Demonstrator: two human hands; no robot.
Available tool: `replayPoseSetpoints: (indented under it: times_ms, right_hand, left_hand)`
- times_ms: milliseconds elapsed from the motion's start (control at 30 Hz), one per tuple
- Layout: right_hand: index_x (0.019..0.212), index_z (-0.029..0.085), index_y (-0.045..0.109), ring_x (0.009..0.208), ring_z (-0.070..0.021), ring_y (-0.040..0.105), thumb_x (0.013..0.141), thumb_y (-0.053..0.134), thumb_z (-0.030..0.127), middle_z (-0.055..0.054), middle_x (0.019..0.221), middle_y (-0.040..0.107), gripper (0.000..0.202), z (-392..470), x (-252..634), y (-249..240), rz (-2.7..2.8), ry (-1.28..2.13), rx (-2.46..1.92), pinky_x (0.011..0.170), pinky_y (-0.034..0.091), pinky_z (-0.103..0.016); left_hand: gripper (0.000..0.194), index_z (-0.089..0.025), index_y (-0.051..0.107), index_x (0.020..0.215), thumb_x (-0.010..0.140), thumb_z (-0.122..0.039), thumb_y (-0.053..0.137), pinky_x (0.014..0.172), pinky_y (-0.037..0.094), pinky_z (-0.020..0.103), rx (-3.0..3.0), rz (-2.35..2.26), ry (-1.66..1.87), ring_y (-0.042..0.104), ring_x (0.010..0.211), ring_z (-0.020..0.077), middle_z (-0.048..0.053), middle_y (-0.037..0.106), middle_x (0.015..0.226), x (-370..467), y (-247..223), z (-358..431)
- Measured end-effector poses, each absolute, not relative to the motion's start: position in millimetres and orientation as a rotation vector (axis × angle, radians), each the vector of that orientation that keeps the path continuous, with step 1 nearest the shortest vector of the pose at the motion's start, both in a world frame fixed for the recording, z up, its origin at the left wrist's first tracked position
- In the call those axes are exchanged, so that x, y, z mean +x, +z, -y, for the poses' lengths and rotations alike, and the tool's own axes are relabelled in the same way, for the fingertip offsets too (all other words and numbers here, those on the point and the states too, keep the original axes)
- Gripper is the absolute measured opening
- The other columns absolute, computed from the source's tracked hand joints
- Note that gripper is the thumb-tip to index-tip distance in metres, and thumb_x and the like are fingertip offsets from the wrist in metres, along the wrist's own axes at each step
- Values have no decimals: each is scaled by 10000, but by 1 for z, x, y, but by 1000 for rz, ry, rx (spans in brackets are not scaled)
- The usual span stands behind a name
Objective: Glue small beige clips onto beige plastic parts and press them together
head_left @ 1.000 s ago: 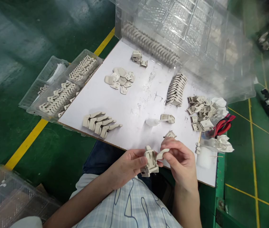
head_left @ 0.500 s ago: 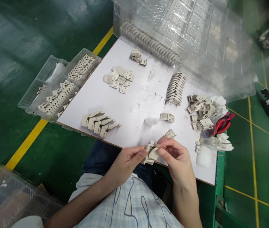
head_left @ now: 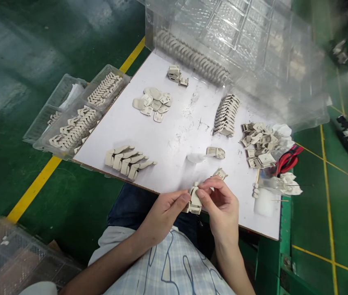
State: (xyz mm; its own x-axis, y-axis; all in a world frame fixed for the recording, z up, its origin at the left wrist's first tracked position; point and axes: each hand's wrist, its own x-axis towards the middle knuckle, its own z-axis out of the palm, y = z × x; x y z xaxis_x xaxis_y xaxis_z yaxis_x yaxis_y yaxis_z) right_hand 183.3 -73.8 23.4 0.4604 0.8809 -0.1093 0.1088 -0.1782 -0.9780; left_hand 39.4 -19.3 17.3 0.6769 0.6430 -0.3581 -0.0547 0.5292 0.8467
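Just off the table's near edge, a beige plastic part point(head_left: 195, 203) is held between both hands. My left hand point(head_left: 168, 211) pinches its left side with thumb and fingers. Thumb and fingers of my right hand point(head_left: 220, 200) press a curved beige cover against its upper right side. Beyond my right hand lies another beige piece point(head_left: 220, 173). A small white bottle point(head_left: 196, 157) rests with its tip on a beige part point(head_left: 219, 153). The undersides of the held part are hidden.
The white table point(head_left: 168, 143) bears flat beige covers point(head_left: 154, 102), stacked parts point(head_left: 227, 114) and joined pieces point(head_left: 127, 159). At right are loose parts point(head_left: 261, 141) and red-handled pliers point(head_left: 287, 160). Clear trays point(head_left: 238, 37) stand behind; a filled tray point(head_left: 78, 123) is at left.
My right hand has moved left and turned closer to my left hand. The curved cover, angled out to the right before, now lies more upright against the held part.
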Motion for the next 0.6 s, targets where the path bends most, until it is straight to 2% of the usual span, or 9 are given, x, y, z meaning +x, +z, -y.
replayPoseSetpoints:
  times_ms: [133, 267, 400, 533, 600]
  right_hand:
    - [835, 239, 704, 637, -103, 450, 860, 752, 331, 13, 795, 544, 106, 73, 182, 18, 825, 950, -1575, 527, 379, -223]
    - [883, 242, 725, 649, -97, 461, 866, 746, 317, 4, 839, 539, 79, 70, 182, 16, 853, 914, -1588, 540, 415, -218]
    - [837, 243, 723, 637, -92, 463, 858, 755, 322, 1, 854, 516, 88, 71, 186, 17, 805, 1022, -1489, 464, 400, -190]
    - [812, 240, 715, 686, -104, 517, 855, 758, 328, 2, 840, 517, 107, 71, 193, 18, 774, 1114, -1416, 544, 486, -207]
    - [812, 236, 713, 668, -101, 513, 859, 751, 348, 3, 837, 511, 127, 70, 193, 18, 772, 1145, -1433, 515, 468, -206]
  left_hand:
    - [415, -211, 419, 658, 997, -449, 449, 578, 257, 285, 926, -729, 472, 241, 608, 123, -59, 297, 643, 39, 18, 19]
    - [385, -195, 494, 714, 1004, -444, 445, 594, 285, 278, 921, -721, 494, 265, 622, 125, -53, 334, 665, 41, 19, 20]
    - [393, -189, 518, 712, 997, -455, 467, 619, 319, 275, 916, -724, 515, 299, 636, 128, -46, 366, 672, 42, 20, 20]
    - [388, -189, 521, 731, 998, -464, 458, 633, 327, 275, 916, -745, 505, 319, 649, 130, -36, 407, 697, 41, 18, 21]
    - [404, -191, 511, 723, 989, -492, 464, 632, 328, 276, 925, -755, 486, 323, 650, 131, -34, 412, 702, 40, 18, 21]
